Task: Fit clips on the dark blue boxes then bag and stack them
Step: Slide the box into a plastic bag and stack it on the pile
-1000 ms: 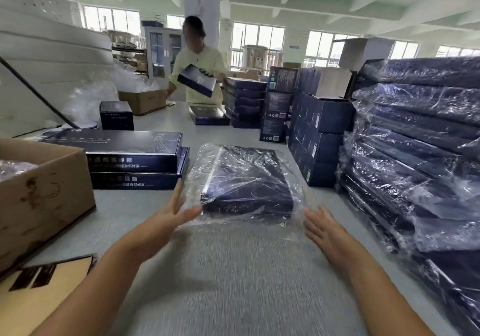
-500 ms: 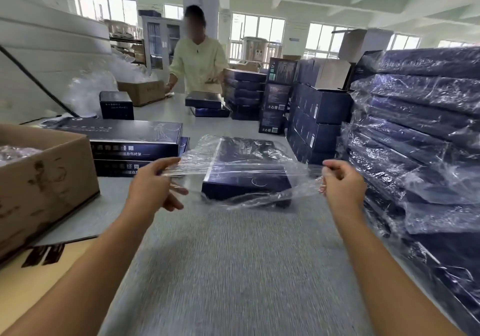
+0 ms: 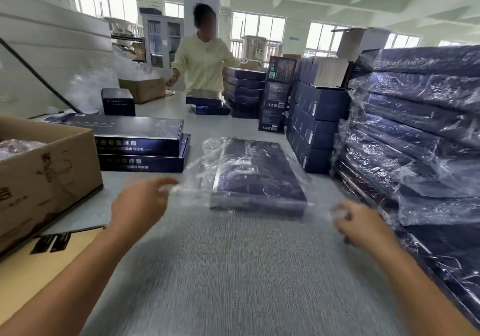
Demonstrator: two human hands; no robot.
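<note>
1. Grey table in a warehouse room carries the work; a dark blue box lies flat at its middle, inside a clear plastic bag whose open mouth faces the person.
2. Left hand pinches the bag's near left corner; right hand pinches the near right corner, though blur hides the exact grip.
3. Risk: the thin film could slip or tear if both corners are pulled unevenly.
4. Risk: the box could slide out of the open mouth if the bag is lifted from this end.
5. Stack of bagged boxes stands just right; slippery film could let a carelessly placed box slide off.
</note>
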